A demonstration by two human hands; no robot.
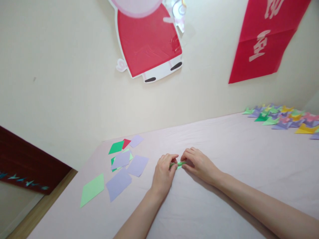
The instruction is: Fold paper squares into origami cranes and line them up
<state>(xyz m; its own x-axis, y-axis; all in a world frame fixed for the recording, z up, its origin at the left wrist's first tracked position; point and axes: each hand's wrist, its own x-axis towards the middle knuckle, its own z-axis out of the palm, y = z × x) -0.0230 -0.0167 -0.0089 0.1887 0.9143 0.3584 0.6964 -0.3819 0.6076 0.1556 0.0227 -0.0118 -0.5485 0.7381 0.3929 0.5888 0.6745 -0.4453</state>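
Observation:
A small piece of folded light green paper (179,164) sits between my two hands, low over the pale pink sheet. My left hand (164,171) pinches its left end between thumb and fingers. At the other end, the thumb and fingertips of my right hand (198,163) grip the paper. Much of the paper is hidden behind my fingers, so its full shape does not show. To the left of my hands lie loose paper squares, among them a lilac sheet (138,165) and a light green sheet (92,190).
Folded paper figures in several colours (281,119) stand in rows at the far right, by the wall. A dark green square (116,147) and a red piece (126,143) lie at the back left. The pale sheet's surface (199,212) ends at a slanting left edge.

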